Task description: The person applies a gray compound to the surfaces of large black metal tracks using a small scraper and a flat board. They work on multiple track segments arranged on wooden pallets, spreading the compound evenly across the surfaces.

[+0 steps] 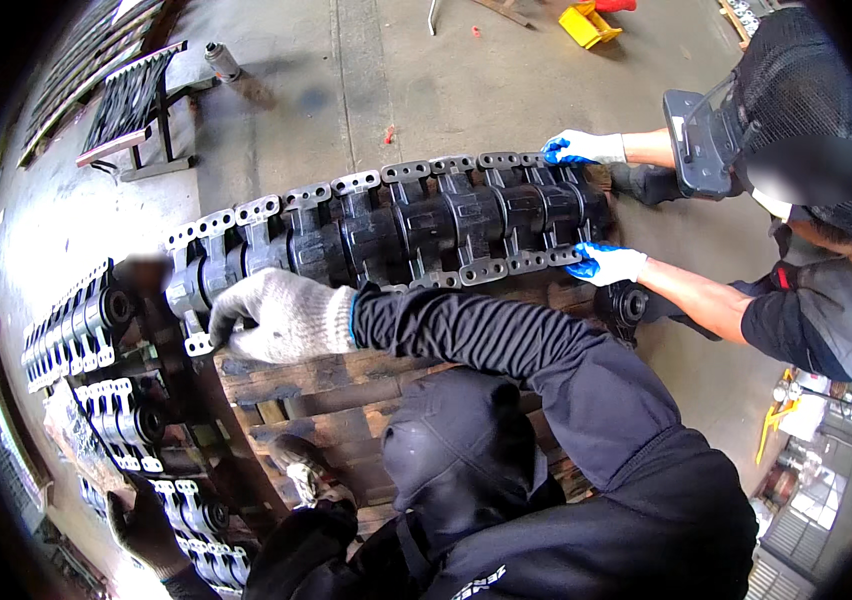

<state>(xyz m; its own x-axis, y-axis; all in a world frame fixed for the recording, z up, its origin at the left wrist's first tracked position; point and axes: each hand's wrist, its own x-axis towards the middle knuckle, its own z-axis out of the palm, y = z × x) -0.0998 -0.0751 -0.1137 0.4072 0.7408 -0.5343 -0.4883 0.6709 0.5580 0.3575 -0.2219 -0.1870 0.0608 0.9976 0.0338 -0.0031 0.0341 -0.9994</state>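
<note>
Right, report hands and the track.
Left hand low by stacked links, grip unclear; right hand not made out. Track chain lies across pallet. Co-workers' white glove and blue glove on it.

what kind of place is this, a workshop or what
Likely a factory or workshop floor: a long row of black cast metal parts lies across a wooden pallet on bare concrete floor, handled by gloved workers.

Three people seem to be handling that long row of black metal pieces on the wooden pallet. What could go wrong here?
Fingers could get pinched: a co-worker's white knit glove grips one end of the row of black parts, and another's blue gloves hold the far end. If either lets go, the heavy-looking row might slide off the wooden pallet.
</note>
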